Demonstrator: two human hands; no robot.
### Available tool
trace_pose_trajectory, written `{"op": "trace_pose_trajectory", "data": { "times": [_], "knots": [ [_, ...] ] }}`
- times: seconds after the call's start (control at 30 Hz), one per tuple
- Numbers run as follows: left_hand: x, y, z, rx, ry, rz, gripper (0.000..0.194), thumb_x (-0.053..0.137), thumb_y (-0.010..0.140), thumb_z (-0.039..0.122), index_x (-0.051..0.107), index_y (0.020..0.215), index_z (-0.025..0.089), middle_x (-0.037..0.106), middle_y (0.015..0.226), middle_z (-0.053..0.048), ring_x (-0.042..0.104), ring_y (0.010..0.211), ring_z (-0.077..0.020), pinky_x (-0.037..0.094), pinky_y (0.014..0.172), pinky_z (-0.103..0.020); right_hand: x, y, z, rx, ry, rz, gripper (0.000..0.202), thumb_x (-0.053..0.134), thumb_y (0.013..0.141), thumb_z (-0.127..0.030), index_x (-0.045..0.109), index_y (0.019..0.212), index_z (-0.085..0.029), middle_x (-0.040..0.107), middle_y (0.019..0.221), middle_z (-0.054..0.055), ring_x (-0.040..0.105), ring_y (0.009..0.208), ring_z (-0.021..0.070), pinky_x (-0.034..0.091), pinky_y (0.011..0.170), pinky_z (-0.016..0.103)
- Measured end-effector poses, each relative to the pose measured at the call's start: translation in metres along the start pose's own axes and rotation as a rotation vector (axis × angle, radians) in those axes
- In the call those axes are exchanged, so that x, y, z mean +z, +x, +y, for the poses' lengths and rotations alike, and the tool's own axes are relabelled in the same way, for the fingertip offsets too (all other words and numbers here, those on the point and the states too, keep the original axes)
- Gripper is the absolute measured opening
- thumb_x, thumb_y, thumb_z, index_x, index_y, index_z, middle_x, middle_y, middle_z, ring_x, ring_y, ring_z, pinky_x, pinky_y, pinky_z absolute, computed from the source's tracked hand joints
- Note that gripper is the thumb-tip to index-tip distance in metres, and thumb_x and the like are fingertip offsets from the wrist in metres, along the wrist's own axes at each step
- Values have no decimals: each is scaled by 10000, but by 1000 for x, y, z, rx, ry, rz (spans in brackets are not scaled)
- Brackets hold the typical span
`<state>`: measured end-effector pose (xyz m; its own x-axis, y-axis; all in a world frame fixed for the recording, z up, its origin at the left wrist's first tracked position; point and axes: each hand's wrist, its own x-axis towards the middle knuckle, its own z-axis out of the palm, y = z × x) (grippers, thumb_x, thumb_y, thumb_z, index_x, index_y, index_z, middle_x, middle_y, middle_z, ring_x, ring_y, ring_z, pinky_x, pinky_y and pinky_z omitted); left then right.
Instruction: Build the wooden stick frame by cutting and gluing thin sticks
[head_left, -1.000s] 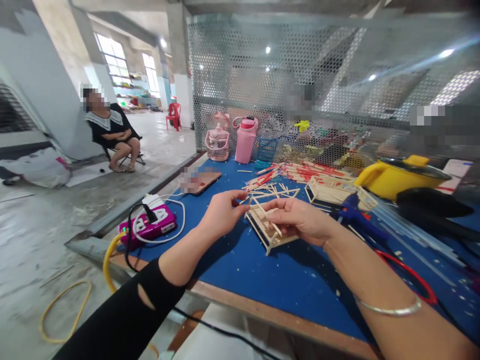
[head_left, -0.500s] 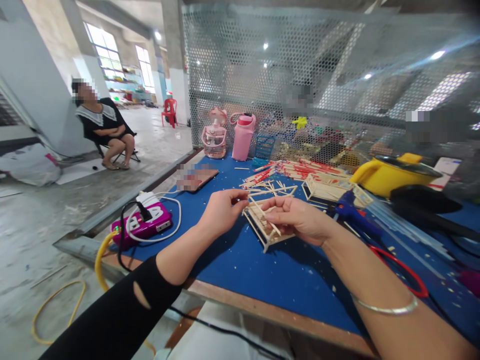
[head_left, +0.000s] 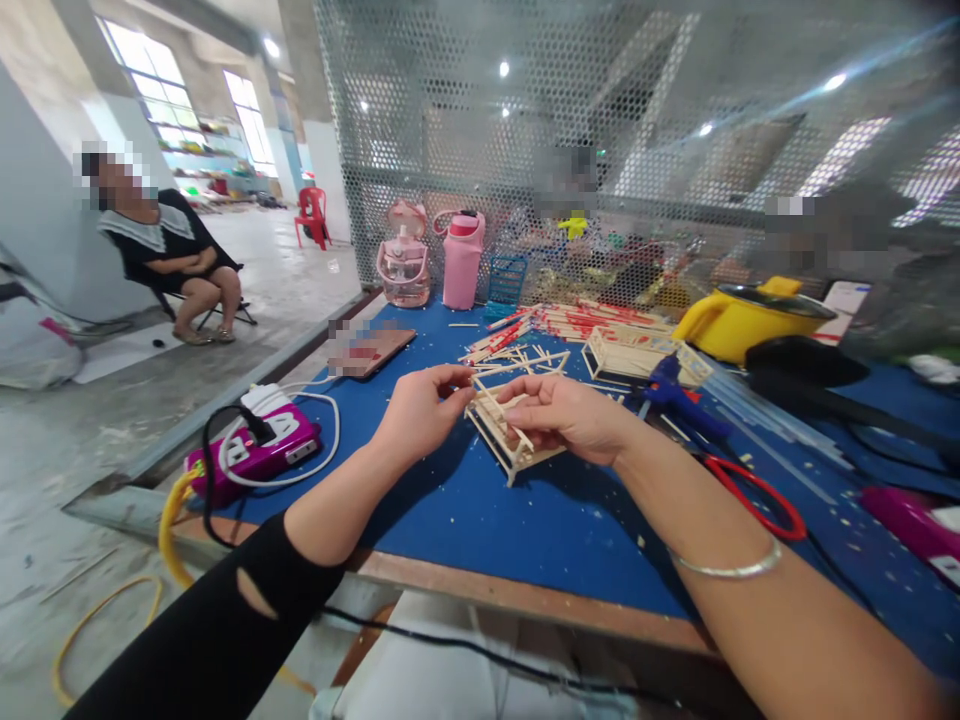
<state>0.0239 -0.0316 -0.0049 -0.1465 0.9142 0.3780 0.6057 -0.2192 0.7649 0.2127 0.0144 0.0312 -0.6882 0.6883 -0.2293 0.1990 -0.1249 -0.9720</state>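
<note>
Perforated mesh (head_left: 420, 140) closes off the far side of my blue counter (head_left: 450, 520), and a concrete hall opens out on the left, where a person (head_left: 176, 245) sits with folded arms. On the counter, right under my fingers, stands the frame (head_left: 512, 465) I'm working at: small, pale, bare wood, built of thin sticks, with short posts at its corners, a slatted bottom and open sides.

My right fingers (head_left: 538, 413) pinch a loose stick (head_left: 491, 400), which slants over the top of the frame. My left fingers (head_left: 450, 376), thumb and forefinger close together, are by the frame's far left corner; I can't tell whether they grip the stick's end.

Beyond the frame lie scattered sticks, some in red-printed wrap (head_left: 592, 320), and past them stand two pink bottles (head_left: 463, 262). To the frame's right are a second wooden piece (head_left: 637, 355), a blue glue gun (head_left: 679, 393) and a yellow pot (head_left: 750, 325); to its left, a purple power strip (head_left: 255, 450).

Compared with a second ago, my view has swung right, so everything sits further left and more of another purple strip (head_left: 911, 530) shows to the right of the frame. My pinch on the stick and its slant look much the same.
</note>
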Motion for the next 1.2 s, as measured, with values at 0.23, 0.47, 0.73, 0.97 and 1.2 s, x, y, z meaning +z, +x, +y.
{"op": "trace_pose_trajectory", "data": {
  "times": [0.23, 0.47, 0.73, 0.97, 1.2],
  "knots": [
    [0, 0, 1, -11, 8, 5, 297, 562, 793, 221, 700, 1049, 160, 737, 923, -50, 642, 737, -161, 502, 764, -302, -1, 1, 1, -1, -8, 15, 374, 791, 637, -283, 574, 913, -156, 644, 596, -18, 466, 409, 36, 313, 367, 131],
    [-1, 0, 3, -18, 7, 61, 307, 574, 771, 178, 693, 1053, 156, 714, 941, -54, 608, 713, -145, 491, 747, -289, -7, -1, 2, -34, -23, -26, 342, 761, 684, -274, 582, 950, -157, 578, 561, -52, 447, 413, 36, 288, 365, 137],
    [-5, 2, 5, 129, -3, 192, 295, 540, 766, 113, 700, 1010, 155, 625, 889, -31, 487, 587, -92, 443, 616, -238, -14, -10, -7, -59, -72, -37, 298, 730, 715, -242, 568, 952, -163, 532, 542, -67, 381, 401, 24, 226, 364, 148],
    [0, 2, 0, 103, -41, 77, 352, 615, 758, 180, 660, 1106, 159, 700, 956, -40, 572, 676, -119, 477, 706, -260, -15, -8, -7, -75, -16, 5, 326, 707, 716, -241, 531, 984, -180, 600, 586, -35, 396, 420, 34, 235, 380, 151],
    [7, 4, -5, 89, -39, 62, 244, 602, 798, 213, 715, 1011, 173, 739, 919, -50, 636, 774, -157, 485, 764, -279, -13, -9, -9, -141, 25, 25, 344, 721, 685, -262, 551, 975, -191, 600, 581, -31, 405, 439, 45, 234, 401, 165]
  ]
}}
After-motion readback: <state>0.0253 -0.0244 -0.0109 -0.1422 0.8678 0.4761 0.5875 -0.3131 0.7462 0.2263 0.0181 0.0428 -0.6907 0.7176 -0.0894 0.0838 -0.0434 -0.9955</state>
